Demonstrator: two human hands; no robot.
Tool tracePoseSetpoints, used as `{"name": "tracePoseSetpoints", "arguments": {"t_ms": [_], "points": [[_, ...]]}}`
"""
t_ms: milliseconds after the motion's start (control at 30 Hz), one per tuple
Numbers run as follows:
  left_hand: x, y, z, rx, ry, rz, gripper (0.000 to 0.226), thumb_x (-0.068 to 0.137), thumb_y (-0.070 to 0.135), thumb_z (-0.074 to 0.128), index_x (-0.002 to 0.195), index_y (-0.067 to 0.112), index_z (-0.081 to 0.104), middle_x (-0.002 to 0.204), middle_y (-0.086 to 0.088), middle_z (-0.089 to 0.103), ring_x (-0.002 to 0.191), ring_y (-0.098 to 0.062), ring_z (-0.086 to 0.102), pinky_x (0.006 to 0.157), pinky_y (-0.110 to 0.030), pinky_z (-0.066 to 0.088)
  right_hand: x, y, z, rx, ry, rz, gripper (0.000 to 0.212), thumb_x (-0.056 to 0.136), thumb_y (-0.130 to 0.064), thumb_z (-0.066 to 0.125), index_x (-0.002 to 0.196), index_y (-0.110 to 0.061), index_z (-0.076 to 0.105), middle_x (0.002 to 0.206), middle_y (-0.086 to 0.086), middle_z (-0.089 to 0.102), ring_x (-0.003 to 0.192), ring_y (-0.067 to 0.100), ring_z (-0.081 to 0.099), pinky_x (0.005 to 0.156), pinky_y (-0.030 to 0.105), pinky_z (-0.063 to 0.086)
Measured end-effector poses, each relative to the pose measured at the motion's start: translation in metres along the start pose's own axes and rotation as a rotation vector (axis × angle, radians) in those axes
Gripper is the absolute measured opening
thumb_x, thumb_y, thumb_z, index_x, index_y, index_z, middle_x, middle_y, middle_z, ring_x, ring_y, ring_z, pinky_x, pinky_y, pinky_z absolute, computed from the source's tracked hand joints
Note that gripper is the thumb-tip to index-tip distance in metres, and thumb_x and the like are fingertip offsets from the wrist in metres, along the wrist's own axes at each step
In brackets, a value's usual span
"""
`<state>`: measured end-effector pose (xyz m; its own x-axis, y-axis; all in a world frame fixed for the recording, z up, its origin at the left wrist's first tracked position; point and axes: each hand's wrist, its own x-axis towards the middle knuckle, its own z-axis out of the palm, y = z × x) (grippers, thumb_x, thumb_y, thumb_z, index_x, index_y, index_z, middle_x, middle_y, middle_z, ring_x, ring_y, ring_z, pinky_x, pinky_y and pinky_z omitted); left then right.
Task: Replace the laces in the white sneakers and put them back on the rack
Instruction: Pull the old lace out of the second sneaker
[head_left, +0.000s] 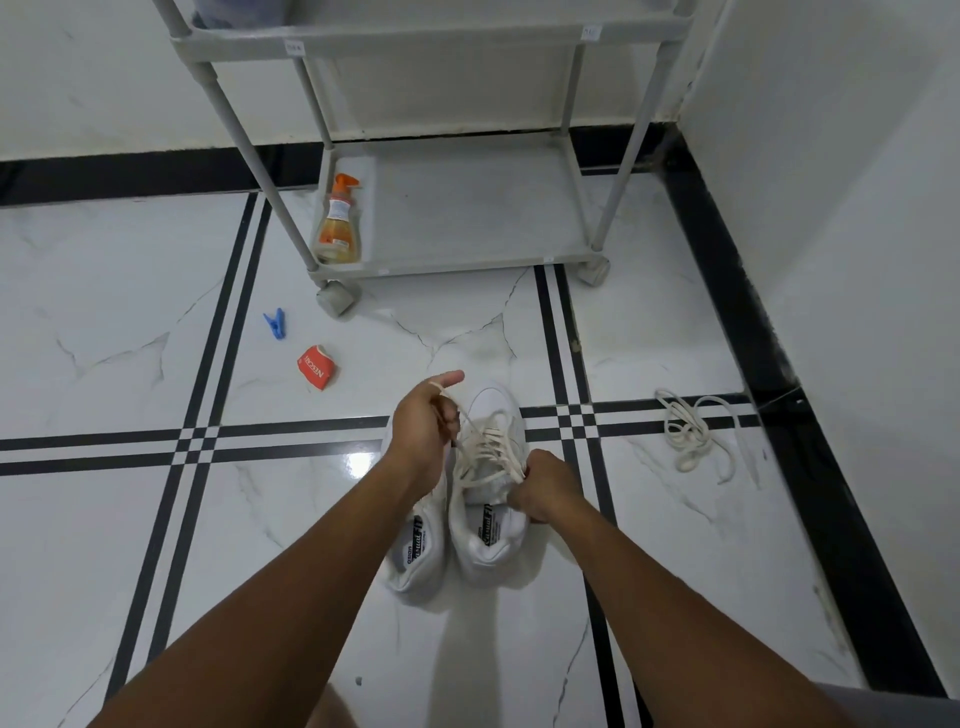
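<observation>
- Head view: right sneaker (488, 499) sits on the floor (130, 312), half laced; left hand (421, 426) pinches one lace (488, 441) end, right hand (545, 491) grips the other.
- Uneven pulling may leave mismatched ends.
- Left sneaker (415, 556), just beside, remains unlaced.
- Loose laces (696, 436) near the wall could get muddled with this one.

White sneakers (488, 519) with cream laces (488, 447) on white marble-veined floor (130, 312) crossed by black stripes; grey rack (467, 208), orange bottle (340, 221).

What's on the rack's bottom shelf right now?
Only an orange spray bottle at the left end of the bottom shelf; the rest shows bare. The far edge is partly hidden by the frame.
</observation>
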<state>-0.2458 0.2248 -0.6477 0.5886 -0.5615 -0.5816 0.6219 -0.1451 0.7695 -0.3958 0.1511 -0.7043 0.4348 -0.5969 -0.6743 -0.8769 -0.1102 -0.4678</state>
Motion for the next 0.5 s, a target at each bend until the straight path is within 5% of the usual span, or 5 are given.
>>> {"name": "tracePoseSetpoints", "arguments": {"t_ms": [67, 133, 233, 333, 500], "points": [[0.002, -0.001, -0.005, 0.141, -0.145, -0.139, 0.044, 0.086, 0.004, 0.038, 0.115, 0.005, 0.070, 0.059, -0.003, 0.039, 0.049, -0.014, 0.029, 0.052, -0.028, 0.032, 0.000, 0.000, 0.000, -0.011, 0.001, 0.000, 0.026, 0.080, -0.017, 0.073, 0.098, -0.017, 0.055, 0.093, 0.000, 0.058, 0.082, 0.019, 0.056, 0.050, 0.022, 0.034], [0.007, -0.002, -0.010, 0.750, -0.298, -0.111, 0.028, 0.086, 0.013, 0.051, 0.100, 0.010, 0.075, 0.063, -0.001, 0.048, 0.051, -0.014, 0.037, 0.052, -0.029, 0.039, 0.001, 0.000, 0.000, -0.014, 0.000, 0.006, 0.025, 0.079, -0.015, 0.072, 0.098, -0.016, 0.057, 0.094, 0.001, 0.060, 0.078, 0.017, 0.056, 0.049, 0.022, 0.034], [0.010, -0.004, -0.009, 1.528, -0.493, 0.089, 0.032, 0.083, 0.053, 0.066, 0.091, 0.024, 0.078, 0.091, 0.006, 0.070, 0.083, -0.011, 0.061, 0.082, -0.036, 0.054, 0.000, -0.003, 0.001, -0.038, -0.016, -0.011, 0.029, 0.079, -0.014, 0.072, 0.105, -0.014, 0.059, 0.095, 0.002, 0.060, 0.080, 0.019, 0.057, 0.049, 0.022, 0.034], [0.002, -0.006, 0.002, 1.846, -0.467, 0.210, 0.030, 0.086, 0.053, 0.066, 0.098, 0.028, 0.078, 0.100, 0.006, 0.073, 0.094, -0.015, 0.065, 0.075, -0.029, 0.051, 0.000, -0.003, 0.003, -0.041, -0.015, -0.017, 0.029, 0.079, -0.013, 0.072, 0.105, -0.012, 0.059, 0.097, 0.003, 0.061, 0.086, 0.022, 0.059, 0.053, 0.023, 0.037], [0.000, -0.009, 0.004, 2.031, -0.438, 0.246, 0.028, 0.091, 0.044, 0.061, 0.084, 0.018, 0.067, 0.096, -0.001, 0.071, 0.092, -0.021, 0.067, 0.068, -0.028, 0.044, 0.000, -0.003, 0.003, -0.038, -0.017, -0.027, 0.025, 0.081, -0.013, 0.072, 0.101, -0.014, 0.056, 0.097, 0.005, 0.061, 0.084, 0.021, 0.057, 0.050, 0.022, 0.033]]}}
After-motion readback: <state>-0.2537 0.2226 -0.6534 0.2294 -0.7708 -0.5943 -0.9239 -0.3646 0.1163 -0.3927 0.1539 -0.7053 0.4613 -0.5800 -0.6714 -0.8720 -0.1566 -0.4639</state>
